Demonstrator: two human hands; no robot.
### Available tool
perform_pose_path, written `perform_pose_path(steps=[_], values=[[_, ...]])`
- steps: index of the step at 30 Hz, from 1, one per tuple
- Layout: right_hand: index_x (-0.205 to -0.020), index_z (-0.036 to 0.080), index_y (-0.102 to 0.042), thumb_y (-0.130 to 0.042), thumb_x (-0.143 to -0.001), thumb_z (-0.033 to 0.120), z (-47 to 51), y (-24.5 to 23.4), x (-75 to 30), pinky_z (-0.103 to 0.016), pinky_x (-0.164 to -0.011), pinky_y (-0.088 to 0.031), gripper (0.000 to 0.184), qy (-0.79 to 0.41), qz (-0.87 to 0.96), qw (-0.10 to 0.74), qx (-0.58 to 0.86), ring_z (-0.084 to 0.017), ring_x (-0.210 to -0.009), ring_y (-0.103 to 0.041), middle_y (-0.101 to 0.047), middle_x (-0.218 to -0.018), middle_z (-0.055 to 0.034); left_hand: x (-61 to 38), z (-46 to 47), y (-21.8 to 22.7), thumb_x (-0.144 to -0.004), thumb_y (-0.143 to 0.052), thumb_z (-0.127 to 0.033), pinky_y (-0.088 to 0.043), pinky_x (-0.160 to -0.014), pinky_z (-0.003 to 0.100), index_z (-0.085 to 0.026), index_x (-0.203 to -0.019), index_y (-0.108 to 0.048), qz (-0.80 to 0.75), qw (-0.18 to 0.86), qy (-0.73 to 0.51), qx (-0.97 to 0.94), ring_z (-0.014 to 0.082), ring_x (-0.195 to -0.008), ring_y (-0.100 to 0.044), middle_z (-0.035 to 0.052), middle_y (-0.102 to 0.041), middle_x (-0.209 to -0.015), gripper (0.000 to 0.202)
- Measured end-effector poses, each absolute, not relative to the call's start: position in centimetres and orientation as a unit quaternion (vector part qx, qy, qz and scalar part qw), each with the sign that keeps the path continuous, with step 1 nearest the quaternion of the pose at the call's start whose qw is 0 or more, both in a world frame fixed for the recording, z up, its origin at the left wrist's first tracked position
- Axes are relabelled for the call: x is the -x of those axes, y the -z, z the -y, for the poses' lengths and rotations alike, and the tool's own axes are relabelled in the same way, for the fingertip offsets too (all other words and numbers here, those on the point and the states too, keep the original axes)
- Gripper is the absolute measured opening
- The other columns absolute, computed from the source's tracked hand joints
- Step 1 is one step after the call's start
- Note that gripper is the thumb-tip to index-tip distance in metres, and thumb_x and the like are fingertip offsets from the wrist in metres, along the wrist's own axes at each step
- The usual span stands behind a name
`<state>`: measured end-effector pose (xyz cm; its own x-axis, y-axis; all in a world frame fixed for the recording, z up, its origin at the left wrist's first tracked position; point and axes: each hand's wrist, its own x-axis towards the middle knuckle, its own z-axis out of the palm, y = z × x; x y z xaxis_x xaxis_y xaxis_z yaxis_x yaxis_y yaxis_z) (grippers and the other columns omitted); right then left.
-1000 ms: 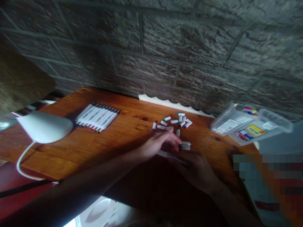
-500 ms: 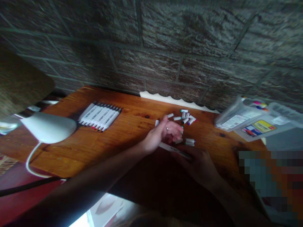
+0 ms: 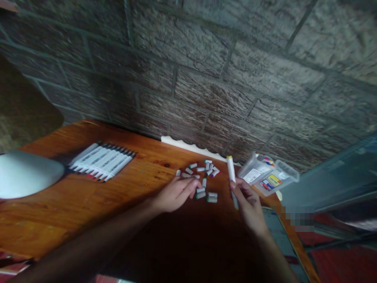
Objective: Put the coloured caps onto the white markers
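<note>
My right hand grips a white marker that stands nearly upright, a yellow end at its top. To the left, my left hand reaches over a scatter of small marker caps, its fingers loosely stretched and their tips at the caps. Nothing is visibly held in it. The caps are whitish grey with coloured ends, green and purple among them; some lie partly behind my fingers. Farther left, several white markers lie side by side in a neat row, their dark ends toward the wall.
Two clear plastic containers stand at the table's right. A white scalloped strip runs along the stone wall. A white lamp base sits at the left. A flat tablet-like object lies by the right edge.
My right hand has moved right and raised the marker from lying flat to nearly upright. My left hand has turned palm down onto the caps. The view has shifted rightward.
</note>
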<state>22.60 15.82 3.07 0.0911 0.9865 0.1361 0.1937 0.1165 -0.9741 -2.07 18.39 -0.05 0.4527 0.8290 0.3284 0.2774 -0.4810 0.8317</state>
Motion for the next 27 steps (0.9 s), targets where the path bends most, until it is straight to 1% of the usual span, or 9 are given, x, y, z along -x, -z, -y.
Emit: perform_pose_path(steps=[5,12,14,16,18,20,23,25,27], values=[[-0.097,0.016,-0.068,-0.07,-0.083,0.056,-14.5,-3.8,-22.2,-0.019,-0.062,-0.044,0.042,-0.469,0.529,0.496,0.503,-0.01,-0.069,-0.055,-0.067,-0.082,-0.0046,2.1,-18.0,-0.5,-0.106,-0.022,-0.049,-0.04,-0.074,0.023,-0.016,-0.094,-0.067,-0.349,0.316,-0.347,-0.811,0.0123,-0.072,-0.058,0.0023,-0.063,-0.071,0.058],[-0.109,0.02,-0.065,-0.066,-0.083,0.059,-12.4,-6.7,-21.7,-0.022,-0.059,-0.048,0.046,-0.529,0.502,0.508,0.459,-0.013,-0.065,-0.058,-0.065,-0.073,-0.0044,2.4,-18.0,-0.9,-0.107,-0.024,-0.045,-0.039,-0.078,0.023,-0.017,-0.09,-0.066,-0.337,0.274,-0.352,-0.83,0.0127,-0.075,-0.059,0.0025,-0.064,-0.075,0.053],[-0.113,0.021,-0.063,-0.066,-0.083,0.059,-12.1,-7.2,-21.9,-0.024,-0.057,-0.048,0.049,-0.539,0.514,0.491,0.452,-0.014,-0.065,-0.058,-0.066,-0.075,-0.006,2.3,-17.9,-0.9,-0.107,-0.025,-0.044,-0.04,-0.078,0.023,-0.018,-0.086,-0.065,-0.334,0.264,-0.355,-0.832,0.0128,-0.075,-0.059,0.0027,-0.065,-0.075,0.052],[-0.117,0.021,-0.063,-0.066,-0.084,0.057,-11.8,-7.6,-22.4,-0.024,-0.056,-0.049,0.049,-0.542,0.527,0.476,0.45,-0.013,-0.065,-0.058,-0.068,-0.084,-0.0078,2.2,-17.8,-0.9,-0.107,-0.026,-0.043,-0.04,-0.078,0.023,-0.018,-0.084,-0.065,-0.333,0.256,-0.355,-0.835,0.0132,-0.077,-0.061,0.0037,-0.068,-0.08,0.052],[-0.121,0.022,-0.064,-0.068,-0.084,0.054,-11.8,-8.0,-22.9,-0.024,-0.056,-0.049,0.049,-0.539,0.536,0.467,0.453,-0.013,-0.067,-0.058,-0.068,-0.093,-0.0088,2.4,-18.0,-1.1,-0.106,-0.03,-0.044,-0.042,-0.08,0.024,-0.018,-0.089,-0.068,-0.345,0.241,-0.357,-0.834,0.0149,-0.082,-0.064,0.0055,-0.071,-0.088,0.049],[-0.122,0.023,-0.064,-0.068,-0.084,0.052,-11.9,-8.2,-23.4,-0.022,-0.054,-0.047,0.048,-0.537,0.536,0.462,0.46,-0.012,-0.069,-0.059,-0.067,-0.095,-0.0084,2.9,-18.6,-1.5,-0.104,-0.035,-0.048,-0.044,-0.079,0.026,-0.02,-0.098,-0.071,-0.389,0.204,-0.349,-0.828,0.0176,-0.084,-0.066,0.0073,-0.073,-0.092,0.046],[-0.125,0.024,-0.062,-0.068,-0.086,0.046,-12.3,-8.7,-23.9,-0.02,-0.053,-0.045,0.045,-0.546,0.523,0.463,0.463,-0.013,-0.075,-0.062,-0.067,-0.094,-0.0073,4.7,-19.8,-2.6,-0.101,-0.037,-0.055,-0.047,-0.078,0.03,-0.021,-0.113,-0.07,-0.54,0.108,-0.293,-0.782,0.0234,-0.085,-0.068,0.0102,-0.073,-0.094,0.049],[-0.129,0.027,-0.059,-0.066,-0.087,0.04,-12.5,-9.0,-24.3,-0.019,-0.054,-0.046,0.045,-0.558,0.514,0.468,0.453,-0.014,-0.08,-0.065,-0.069,-0.099,-0.0072,6.4,-20.5,-3.3,-0.101,-0.037,-0.052,-0.05,-0.08,0.035,-0.02,-0.12,-0.068,-0.648,0.044,-0.224,-0.727,0.0297,-0.095,-0.069,0.0142,-0.071,-0.106,0.049],[-0.132,0.029,-0.057,-0.065,-0.089,0.036,-12.5,-9.3,-24.6,-0.019,-0.057,-0.047,0.044,-0.574,0.506,0.473,0.437,-0.014,-0.083,-0.066,-0.069,-0.104,-0.0064,8.5,-20.9,-3.9,-0.1,-0.039,-0.046,-0.052,-0.084,0.041,-0.016,-0.123,-0.066,-0.708,0.01,-0.159,-0.688,0.0359,-0.105,-0.067,0.0193,-0.068,-0.115,0.047]])
